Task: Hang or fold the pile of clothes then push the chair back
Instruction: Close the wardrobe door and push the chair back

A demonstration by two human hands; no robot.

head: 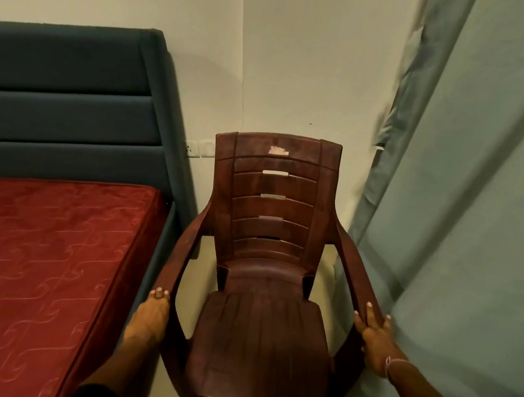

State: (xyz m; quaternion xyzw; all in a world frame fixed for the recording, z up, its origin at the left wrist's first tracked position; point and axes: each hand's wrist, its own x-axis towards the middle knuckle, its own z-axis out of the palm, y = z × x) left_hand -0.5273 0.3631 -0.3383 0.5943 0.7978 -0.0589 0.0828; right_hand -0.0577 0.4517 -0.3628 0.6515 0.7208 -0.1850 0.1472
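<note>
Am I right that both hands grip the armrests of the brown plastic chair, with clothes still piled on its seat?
Not quite. In the head view the left hand and right hand do grip the armrests of the brown plastic chair, but its seat is bare; no clothes lie on it.

Both forearms were bare from the wrist up to dark, black-looking sleeves that showed only at the bottom edge of the view. The right hand (375, 337) wore a thin bracelet (393, 363) of pale, small beads or links, looped round the wrist. The left hand (151, 313) carried no jewellery. The fingers (160, 293) had short nails that looked pale and glossy, on both hands.
</note>
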